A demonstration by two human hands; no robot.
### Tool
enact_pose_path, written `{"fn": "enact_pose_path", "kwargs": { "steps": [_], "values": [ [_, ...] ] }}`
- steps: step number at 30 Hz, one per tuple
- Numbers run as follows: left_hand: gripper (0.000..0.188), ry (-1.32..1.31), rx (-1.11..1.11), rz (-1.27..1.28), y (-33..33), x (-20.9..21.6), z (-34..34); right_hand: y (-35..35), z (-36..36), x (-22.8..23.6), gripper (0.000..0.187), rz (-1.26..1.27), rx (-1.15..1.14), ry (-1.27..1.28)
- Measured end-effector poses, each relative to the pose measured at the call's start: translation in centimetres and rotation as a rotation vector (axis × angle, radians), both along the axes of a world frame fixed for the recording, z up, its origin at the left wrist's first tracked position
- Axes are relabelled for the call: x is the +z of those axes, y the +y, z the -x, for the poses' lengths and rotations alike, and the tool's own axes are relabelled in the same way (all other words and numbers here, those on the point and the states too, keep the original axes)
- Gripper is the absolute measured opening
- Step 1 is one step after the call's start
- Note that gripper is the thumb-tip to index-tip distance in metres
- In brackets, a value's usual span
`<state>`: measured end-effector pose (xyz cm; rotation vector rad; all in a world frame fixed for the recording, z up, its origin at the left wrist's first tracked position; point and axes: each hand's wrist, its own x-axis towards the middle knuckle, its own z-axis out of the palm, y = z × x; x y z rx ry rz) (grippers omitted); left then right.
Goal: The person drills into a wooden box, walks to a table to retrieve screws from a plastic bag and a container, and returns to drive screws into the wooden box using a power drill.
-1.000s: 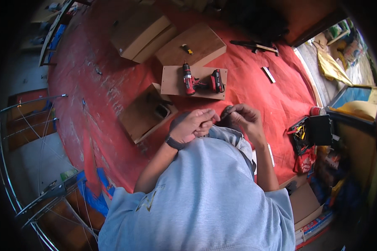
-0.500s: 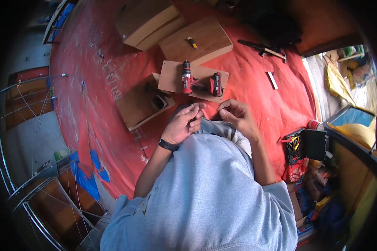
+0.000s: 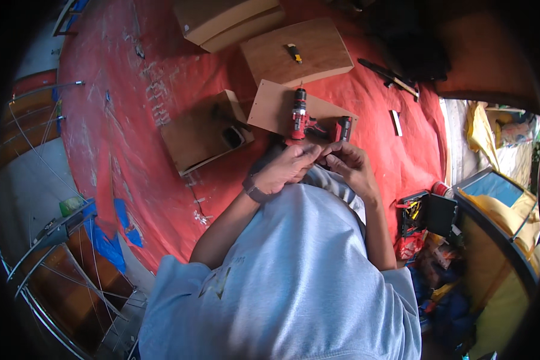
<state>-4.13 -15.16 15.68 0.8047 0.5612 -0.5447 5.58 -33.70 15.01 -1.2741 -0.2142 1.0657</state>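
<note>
My left hand (image 3: pixel 288 166), with a dark band at its wrist, has its fingers curled and pinched together. Close beside its fingertips is my right hand (image 3: pixel 349 163), thumb and fingers also pinched. Whatever lies between the fingertips is too small or hidden to make out. Just beyond the hands, a red and black cordless drill (image 3: pixel 299 113) lies on a brown wooden board (image 3: pixel 271 111) with small holes near its edges. The drill's battery end (image 3: pixel 342 127) sits at the board's right side, partly behind my right hand.
A wooden box (image 3: pixel 192 138) stands to the left. Farther off, a yellow and black tool (image 3: pixel 294 53) lies on a wooden panel (image 3: pixel 321 45), near another box (image 3: pixel 228 24). A hammer-like tool (image 3: pixel 402 86) and a pale strip (image 3: pixel 396 123) lie on the red sheet (image 3: pixel 132 150). An open toolbox (image 3: pixel 441 213) is right.
My hands have come closer together, the left one moving right toward the right one. The view has shifted, so the drill and board appear farther right.
</note>
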Motion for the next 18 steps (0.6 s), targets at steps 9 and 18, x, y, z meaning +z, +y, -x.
{"fn": "enact_pose_path", "kwargs": {
  "steps": [9, 18],
  "values": [
    [0.030, -0.059, -0.219, 0.086, 9.2, -2.9, 0.1, 8.2, 1.9, 0.6, 0.014, 0.167, -0.082, -0.030],
    [0.010, 0.067, 0.156, 0.056, 17.0, -8.1, 3.3, 7.8, 0.8, -10.2, 0.028, 0.585, 0.169, -0.570]
  ]
}}
